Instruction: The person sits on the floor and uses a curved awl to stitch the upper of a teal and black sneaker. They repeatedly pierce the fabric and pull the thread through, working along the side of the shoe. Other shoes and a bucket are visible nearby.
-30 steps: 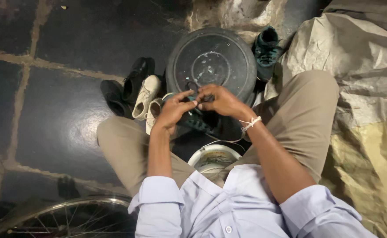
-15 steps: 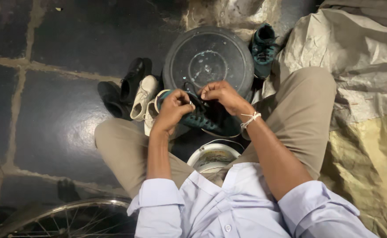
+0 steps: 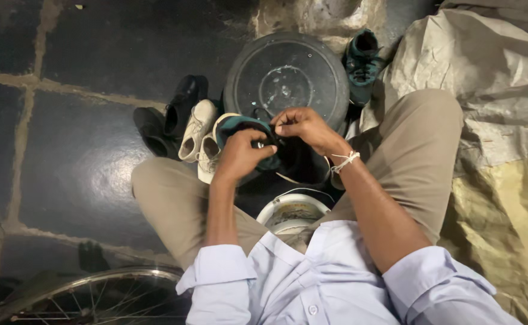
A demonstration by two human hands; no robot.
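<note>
I sit on a dark stone floor with knees apart. My left hand point(image 3: 240, 155) grips a dark shoe with a teal collar point(image 3: 235, 124), held over my lap. My right hand point(image 3: 305, 128) pinches at the shoe's top near the laces, a white thread tied round its wrist. A light lace end hangs below the shoe. Both hands touch the same shoe, just in front of a round black lid-like disc point(image 3: 287, 78).
A pair of cream shoes point(image 3: 196, 133) and black shoes point(image 3: 171, 117) lie left of my hands. A matching teal shoe point(image 3: 361, 57) stands past the disc. A white bowl point(image 3: 291, 212) sits between my legs. Crumpled tarpaulin point(image 3: 492, 90) lies right; a bicycle wheel point(image 3: 104, 295) lower left.
The shoe has been turned in my hands, so its teal collar now shows by my left hand. My hands shifted slightly toward me.
</note>
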